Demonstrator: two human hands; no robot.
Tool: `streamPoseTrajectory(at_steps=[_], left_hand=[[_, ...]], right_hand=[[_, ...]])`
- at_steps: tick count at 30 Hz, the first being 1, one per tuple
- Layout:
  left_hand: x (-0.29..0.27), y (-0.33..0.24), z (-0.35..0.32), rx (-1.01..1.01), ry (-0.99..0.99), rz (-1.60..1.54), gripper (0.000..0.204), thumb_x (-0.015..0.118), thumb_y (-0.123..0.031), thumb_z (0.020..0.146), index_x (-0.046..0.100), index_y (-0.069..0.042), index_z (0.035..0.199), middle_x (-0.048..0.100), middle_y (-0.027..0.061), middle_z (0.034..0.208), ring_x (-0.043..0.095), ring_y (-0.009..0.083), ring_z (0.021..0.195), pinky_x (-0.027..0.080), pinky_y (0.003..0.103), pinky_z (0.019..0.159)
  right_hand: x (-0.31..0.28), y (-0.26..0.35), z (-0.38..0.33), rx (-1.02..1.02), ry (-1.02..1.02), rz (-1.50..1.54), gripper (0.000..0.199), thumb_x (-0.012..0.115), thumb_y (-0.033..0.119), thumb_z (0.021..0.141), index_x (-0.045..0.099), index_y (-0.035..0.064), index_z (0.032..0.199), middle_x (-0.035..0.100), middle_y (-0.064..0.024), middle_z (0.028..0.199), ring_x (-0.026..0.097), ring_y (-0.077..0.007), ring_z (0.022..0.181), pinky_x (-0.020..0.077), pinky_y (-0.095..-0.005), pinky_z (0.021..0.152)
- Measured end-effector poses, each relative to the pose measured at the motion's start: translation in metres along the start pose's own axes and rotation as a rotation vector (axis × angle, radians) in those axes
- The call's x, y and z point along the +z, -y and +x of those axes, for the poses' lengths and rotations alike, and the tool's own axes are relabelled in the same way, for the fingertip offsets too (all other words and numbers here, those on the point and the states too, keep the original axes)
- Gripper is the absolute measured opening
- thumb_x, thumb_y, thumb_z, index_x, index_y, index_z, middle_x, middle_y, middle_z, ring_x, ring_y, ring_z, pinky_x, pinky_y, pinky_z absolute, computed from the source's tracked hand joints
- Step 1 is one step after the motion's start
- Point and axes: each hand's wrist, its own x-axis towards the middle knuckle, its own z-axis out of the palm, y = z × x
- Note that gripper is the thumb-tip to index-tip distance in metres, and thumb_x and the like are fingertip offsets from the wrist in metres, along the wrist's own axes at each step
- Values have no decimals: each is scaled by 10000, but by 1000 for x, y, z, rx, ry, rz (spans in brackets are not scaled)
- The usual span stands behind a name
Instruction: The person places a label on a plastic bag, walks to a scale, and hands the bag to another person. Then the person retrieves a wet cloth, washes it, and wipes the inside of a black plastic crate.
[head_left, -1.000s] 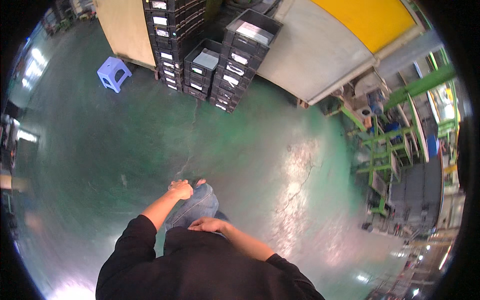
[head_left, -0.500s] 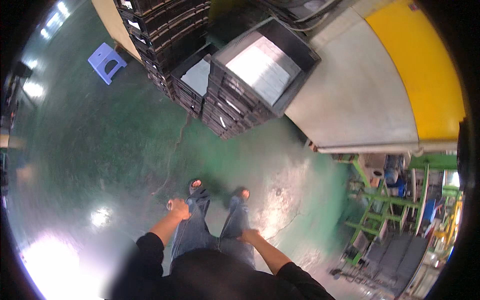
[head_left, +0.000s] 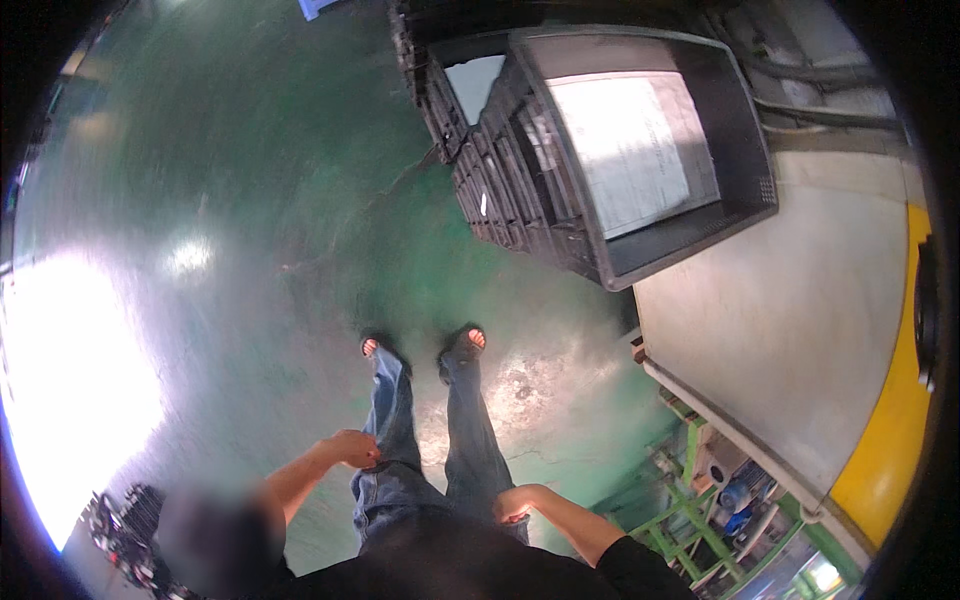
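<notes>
My left hand (head_left: 354, 449) hangs beside my left thigh with its fingers curled in, close to the blue jeans (head_left: 398, 440). No object shows in it. Lower and to the right, my right hand (head_left: 515, 502) is by my right thigh, its fingers loosely folded and nothing seen in them. Ahead to the right stands a stack of black plastic crates (head_left: 520, 190). Its top crate (head_left: 745, 150) holds flat white sheets or panels (head_left: 630, 150); which they are I cannot tell. Both hands are well apart from the stack.
Behind it, another black crate holds a white sheet (head_left: 474, 85). A grey and yellow machine casing (head_left: 780, 290) fills the right side. Green metal framing (head_left: 690, 530) with a motor (head_left: 735, 497) stands lower right. The green floor (head_left: 290, 140) has bright reflections.
My view has swung, so the crates and casing sit farther right and the crate stack looks larger. My feet have changed position; both hands stay near my thighs.
</notes>
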Motion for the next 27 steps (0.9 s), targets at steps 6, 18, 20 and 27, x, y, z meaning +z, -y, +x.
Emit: streamPoseTrajectory(at_steps=[6, 18, 20, 27], left_hand=[[36, -4, -9, 234, 389, -226, 266, 564, -353, 810, 680, -146, 931, 686, 65, 859, 642, 246, 850, 489, 406, 739], [109, 41, -12, 205, 309, -779, 243, 585, -303, 829, 680, -92, 904, 666, 44, 809, 600, 180, 771, 462, 324, 736], [116, 44, -14, -19, 216, -1069, 233, 597, -296, 824, 675, -95, 914, 653, 47, 807, 583, 179, 745, 457, 311, 734], [106, 35, -24, -275, -109, -1184, 341, 650, -415, 827, 657, -88, 919, 578, 11, 1011, 568, 118, 776, 479, 277, 575]], right_hand=[[-6, 4, -12, -57, -460, -201, 374, 575, 389, 845, 644, 21, 834, 614, -103, 691, 580, -230, 621, 454, -378, 569], [-36, 116, 60, -407, -54, -264, 332, 509, 330, 883, 642, 30, 835, 609, -97, 685, 560, -180, 624, 450, -344, 598], [-48, 148, 92, -468, -40, -50, 399, 522, 402, 874, 661, 28, 882, 642, -118, 738, 614, -252, 685, 472, -393, 633], [28, 213, 116, -418, -5, -512, 550, 560, 476, 832, 576, 3, 1113, 633, -247, 979, 598, -396, 978, 461, -496, 815]])
